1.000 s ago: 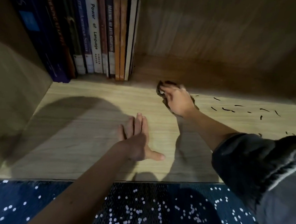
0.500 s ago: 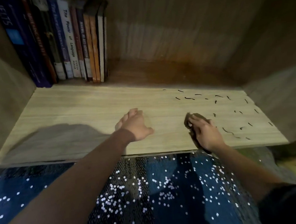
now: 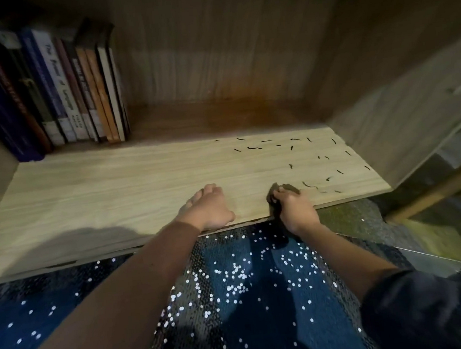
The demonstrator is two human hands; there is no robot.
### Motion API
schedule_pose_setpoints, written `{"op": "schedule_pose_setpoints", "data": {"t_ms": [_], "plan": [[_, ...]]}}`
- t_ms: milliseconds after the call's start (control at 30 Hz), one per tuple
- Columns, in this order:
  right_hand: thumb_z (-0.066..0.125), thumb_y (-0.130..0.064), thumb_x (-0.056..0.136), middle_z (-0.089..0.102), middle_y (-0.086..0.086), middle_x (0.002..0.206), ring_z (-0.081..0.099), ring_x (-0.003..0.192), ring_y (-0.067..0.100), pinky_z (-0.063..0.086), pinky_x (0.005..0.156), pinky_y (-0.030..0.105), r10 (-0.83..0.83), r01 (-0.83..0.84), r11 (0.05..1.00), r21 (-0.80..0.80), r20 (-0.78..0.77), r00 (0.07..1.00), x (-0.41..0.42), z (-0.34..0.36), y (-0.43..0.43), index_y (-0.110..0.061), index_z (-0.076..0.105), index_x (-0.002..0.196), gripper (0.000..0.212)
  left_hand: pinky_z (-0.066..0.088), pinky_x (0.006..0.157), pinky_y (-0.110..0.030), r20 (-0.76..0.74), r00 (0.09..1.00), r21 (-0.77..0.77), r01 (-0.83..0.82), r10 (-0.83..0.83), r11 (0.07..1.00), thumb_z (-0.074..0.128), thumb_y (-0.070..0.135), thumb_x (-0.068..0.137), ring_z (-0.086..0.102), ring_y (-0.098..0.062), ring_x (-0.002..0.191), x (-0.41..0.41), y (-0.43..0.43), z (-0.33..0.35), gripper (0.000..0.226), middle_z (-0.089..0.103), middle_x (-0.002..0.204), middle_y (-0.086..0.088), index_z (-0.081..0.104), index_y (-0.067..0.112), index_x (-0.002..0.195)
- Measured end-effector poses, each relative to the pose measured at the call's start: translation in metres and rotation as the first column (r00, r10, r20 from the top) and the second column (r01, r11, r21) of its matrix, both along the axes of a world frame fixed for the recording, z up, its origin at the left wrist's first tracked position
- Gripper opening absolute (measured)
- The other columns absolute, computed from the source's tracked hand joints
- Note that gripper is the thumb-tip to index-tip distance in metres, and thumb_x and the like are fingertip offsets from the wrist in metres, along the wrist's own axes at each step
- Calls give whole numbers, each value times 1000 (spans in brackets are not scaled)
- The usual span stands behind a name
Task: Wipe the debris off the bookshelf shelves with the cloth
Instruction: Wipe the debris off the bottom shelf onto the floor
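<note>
Since the right hand [image 3: 294, 210] grips the dark cloth [image 3: 288, 189] bunched under curled fingers at the shelf [image 3: 112, 191] front edge, it's prob. dragging bits off the lip. Left hand [image 3: 207, 207] rests on the shelf nearby, fingers bent, holding nothing, likely a brace for leaning in. Debris [image 3: 254, 148], thin dark slivers, is scattered over the shelf's right part, nearest pieces just beside the cloth, others near the back. Plenty left to wipe. Books [image 3: 61, 92] stand upright at back left, well apart from the wipe zone. One spine reads approx. "The Power of Language"; other spines too blurred.
</note>
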State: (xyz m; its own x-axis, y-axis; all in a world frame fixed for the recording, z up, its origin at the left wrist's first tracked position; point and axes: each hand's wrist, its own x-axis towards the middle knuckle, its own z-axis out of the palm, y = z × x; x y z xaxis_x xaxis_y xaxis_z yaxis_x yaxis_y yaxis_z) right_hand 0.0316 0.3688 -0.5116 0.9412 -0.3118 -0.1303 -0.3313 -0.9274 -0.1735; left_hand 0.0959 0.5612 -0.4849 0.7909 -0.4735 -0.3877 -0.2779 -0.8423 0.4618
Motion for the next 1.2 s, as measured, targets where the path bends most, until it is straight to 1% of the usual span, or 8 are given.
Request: {"op": "schedule_pose_setpoints", "data": {"t_ms": [133,300,500,667,767,867,1033,1200], "plan": [[46,-7,93,53,10,127,50,103,21,45,95,32,288,-316,946,-74,-255,923,9,33,16,-13,49,130,38,21,114,-41,-18,1000,-38,-22,21,999,56,29,89,17,-27,140,6,-13,11,74,14,154,-4,17,8,148],[49,-20,94,54,3,100,54,83,15,45,73,25,361,-508,855,-107,-581,730,6,79,-9,-17,54,124,31,15,112,-53,-15,1000,46,-6,7,999,53,32,88,19,-29,139,4,-46,18,65,17,154,0,26,19,146],[39,-17,98,64,1,97,64,80,14,54,69,24,330,-335,942,12,-198,923,-29,34,-57,-19,58,117,27,2,113,-56,-13,998,180,59,-57,982,47,14,86,10,-31,142,-11,-95,10,61,11,155,-1,29,19,144],[47,-9,94,58,4,128,62,104,20,54,77,25,329,-333,943,10,118,937,-38,-5,-103,-17,60,120,29,-13,110,-57,133,989,218,42,-72,975,49,4,82,5,-23,144,-30,-128,10,70,-1,158,-4,25,16,147],[50,-7,93,63,6,121,61,106,22,53,81,30,303,-324,944,63,229,925,-34,-9,-109,-14,61,120,30,-10,112,-57,127,992,144,-6,-13,990,47,6,84,4,-22,145,-22,-134,16,71,-4,158,-1,21,19,148],[45,-2,94,66,11,110,63,91,23,54,74,28,234,-267,955,127,231,944,-16,-3,-101,-11,62,117,30,-4,114,-53,67,997,124,-47,39,991,48,11,89,12,-22,144,-18,-139,23,64,0,158,-2,23,19,148],[48,4,88,57,4,129,50,114,20,48,92,35,302,-322,944,66,217,928,6,-3,-91,-14,54,128,44,3,112,-59,49,993,212,-118,110,970,55,33,91,13,-30,143,-16,-142,10,67,6,158,-6,24,16,148],[54,9,81,46,0,140,42,124,20,40,104,37,252,-259,966,27,138,958,-26,-1,-125,-17,51,130,57,2,113,-56,53,991,136,-131,125,982,54,26,90,11,-29,143,-18,-153,5,64,9,158,-6,26,16,147]]}}
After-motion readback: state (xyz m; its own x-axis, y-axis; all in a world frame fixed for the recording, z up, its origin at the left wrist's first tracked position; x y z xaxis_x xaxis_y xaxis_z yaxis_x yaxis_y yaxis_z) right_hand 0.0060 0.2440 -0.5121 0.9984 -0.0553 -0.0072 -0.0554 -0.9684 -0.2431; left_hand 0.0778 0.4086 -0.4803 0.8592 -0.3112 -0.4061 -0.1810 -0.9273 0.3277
